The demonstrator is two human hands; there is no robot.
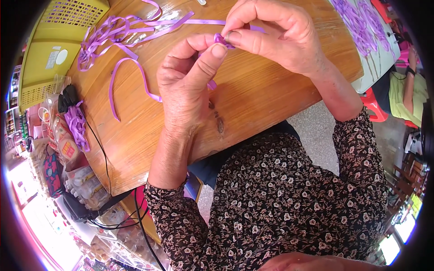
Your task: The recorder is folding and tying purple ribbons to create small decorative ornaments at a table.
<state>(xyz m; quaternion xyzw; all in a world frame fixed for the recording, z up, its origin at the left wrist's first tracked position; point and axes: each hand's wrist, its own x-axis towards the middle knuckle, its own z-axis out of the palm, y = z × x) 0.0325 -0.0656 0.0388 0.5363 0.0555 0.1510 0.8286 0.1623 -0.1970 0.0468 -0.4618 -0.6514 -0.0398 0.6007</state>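
Above the wooden table (266, 97), both my hands meet at a small loop or knot of purple ribbon (219, 39). My left hand (187, 74) pinches it between thumb and forefinger. From the right, my right hand (282, 40) pinches the same ribbon with thumb and forefinger; its fingertips partly hide the loop. One length of ribbon (205, 21) runs left from my right fingertips. A loose ribbon tail (113, 90) curves over the tabletop and passes behind my left wrist. At the far left lies a tangled pile of purple ribbons (97, 40).
A yellow-green plastic basket (34, 70) stands at the table's left edge. Below it hang a purple ribbon bundle (77, 122) and a black cable (105, 156). More purple ribbons (361, 29) lie on a white surface at the right. Beyond a red stool (374, 107) is another person (409, 92).
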